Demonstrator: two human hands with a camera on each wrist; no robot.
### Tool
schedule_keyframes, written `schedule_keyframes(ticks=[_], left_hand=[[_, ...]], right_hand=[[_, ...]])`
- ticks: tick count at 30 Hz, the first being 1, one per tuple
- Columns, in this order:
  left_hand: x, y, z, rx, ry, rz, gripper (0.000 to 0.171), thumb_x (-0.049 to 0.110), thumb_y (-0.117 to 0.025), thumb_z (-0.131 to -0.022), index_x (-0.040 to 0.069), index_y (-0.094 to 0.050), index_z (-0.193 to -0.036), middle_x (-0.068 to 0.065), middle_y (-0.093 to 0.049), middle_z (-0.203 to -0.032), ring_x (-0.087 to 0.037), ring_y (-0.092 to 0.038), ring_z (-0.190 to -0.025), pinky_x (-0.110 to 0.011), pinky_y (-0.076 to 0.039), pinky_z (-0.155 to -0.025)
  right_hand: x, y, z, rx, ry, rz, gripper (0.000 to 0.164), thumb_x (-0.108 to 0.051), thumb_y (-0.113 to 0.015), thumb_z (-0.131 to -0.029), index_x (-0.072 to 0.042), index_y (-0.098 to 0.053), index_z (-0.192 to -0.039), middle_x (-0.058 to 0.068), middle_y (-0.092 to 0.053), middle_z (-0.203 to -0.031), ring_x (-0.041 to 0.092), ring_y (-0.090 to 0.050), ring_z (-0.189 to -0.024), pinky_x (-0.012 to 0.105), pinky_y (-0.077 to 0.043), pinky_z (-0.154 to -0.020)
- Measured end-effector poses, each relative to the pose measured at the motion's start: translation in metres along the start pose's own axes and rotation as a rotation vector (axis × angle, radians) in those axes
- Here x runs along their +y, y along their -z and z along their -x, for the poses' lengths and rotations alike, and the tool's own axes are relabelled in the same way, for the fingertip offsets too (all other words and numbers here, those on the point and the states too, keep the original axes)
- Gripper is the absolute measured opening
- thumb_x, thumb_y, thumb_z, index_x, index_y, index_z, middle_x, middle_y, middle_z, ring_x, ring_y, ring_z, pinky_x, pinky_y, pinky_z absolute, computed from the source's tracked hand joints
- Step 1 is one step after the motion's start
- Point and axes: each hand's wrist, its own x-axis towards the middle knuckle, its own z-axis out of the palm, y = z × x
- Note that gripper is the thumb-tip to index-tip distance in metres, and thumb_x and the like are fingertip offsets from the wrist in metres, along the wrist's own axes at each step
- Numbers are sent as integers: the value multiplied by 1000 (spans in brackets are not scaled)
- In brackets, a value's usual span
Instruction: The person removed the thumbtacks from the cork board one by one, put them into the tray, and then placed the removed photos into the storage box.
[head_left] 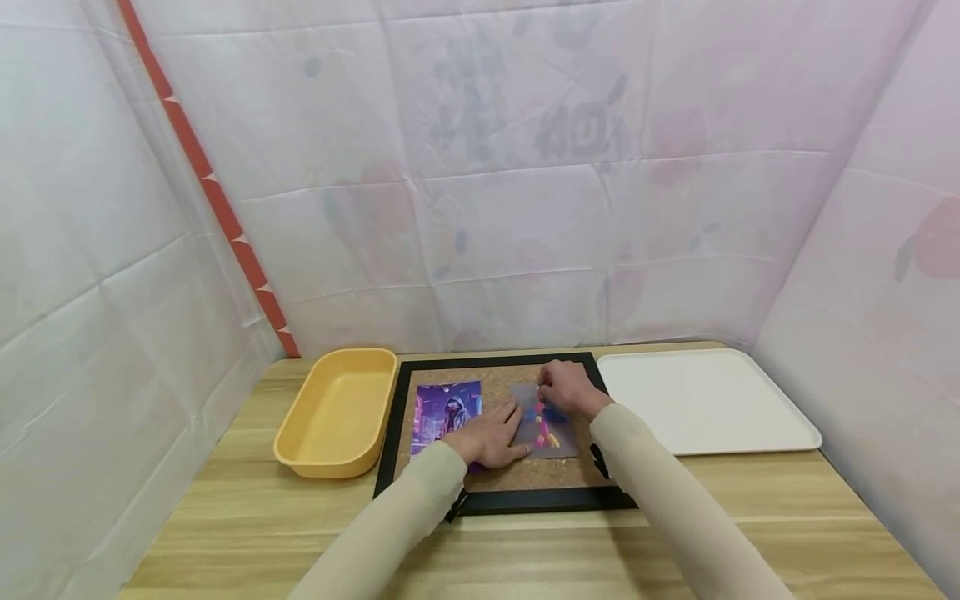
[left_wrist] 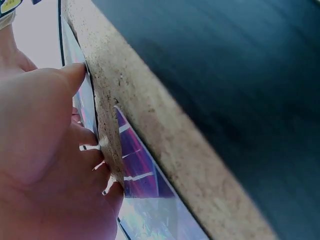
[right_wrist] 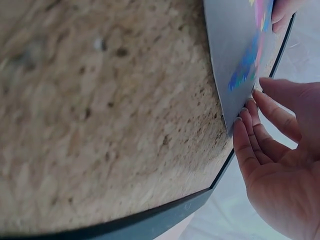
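A grey picture card (head_left: 556,429) with pink, blue and yellow marks lies on a cork board (head_left: 517,477) in a black frame. My left hand (head_left: 491,437) lies flat, its spread fingers and thumb pressing the card's left side. At the card's top edge my right hand (head_left: 566,386) has curled fingers, thumb and index tips together; what they pinch is hidden. In the right wrist view, the other fingertips (right_wrist: 243,114) stand right at the card's edge. Left of it, a purple picture (head_left: 442,408) of a hooded figure is partly under my left hand and sleeve.
A yellow tray (head_left: 335,468) stands left of the board. To the right lies a white tray (head_left: 693,404), close by the black frame (head_left: 525,500). All rest on a wooden table (head_left: 247,533), with fabric-covered walls behind and at both sides.
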Motion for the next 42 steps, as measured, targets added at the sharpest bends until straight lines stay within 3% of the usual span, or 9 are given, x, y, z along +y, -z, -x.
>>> schedule_keyframes(ticks=[7, 15, 29, 42], left_hand=[[5, 4, 1, -17, -7, -20, 76, 52, -42, -107, 8, -17, -165, -10, -10, -172, -23, -10, -158, -34, -20, -126], [7, 4, 1, -27, 4, -31, 76, 52, -42, -107, 8, -17, -165, -9, -10, -172, -21, -9, -158, -33, -19, -126], [11, 4, 1, -31, 6, -48, 77, 54, -42, -107, 10, -17, -165, -7, -10, -172, -19, -10, -158, -31, -19, -126], [13, 5, 0, -48, 16, -48, 76, 52, -41, -108, 9, -17, -165, -7, -9, -172, -19, -9, -158, -32, -17, -126]], right_hand=[[4, -3, -5, 50, -51, 24, 14, -12, -65, -97, -5, -77, -100, 6, -72, -88, 19, -64, -76, 43, -57, -79], [2, -6, -7, 89, -59, 72, 9, -13, -69, -95, -9, -77, -92, 6, -74, -91, 20, -65, -77, 47, -57, -82], [0, -1, -3, 69, -75, 34, 11, -15, -71, -94, -7, -78, -97, 10, -74, -96, 21, -66, -78, 45, -59, -78], [-1, 2, 0, 50, -102, -7, 12, -15, -72, -93, -9, -79, -85, 3, -71, -79, 18, -62, -66, 35, -55, -64]])
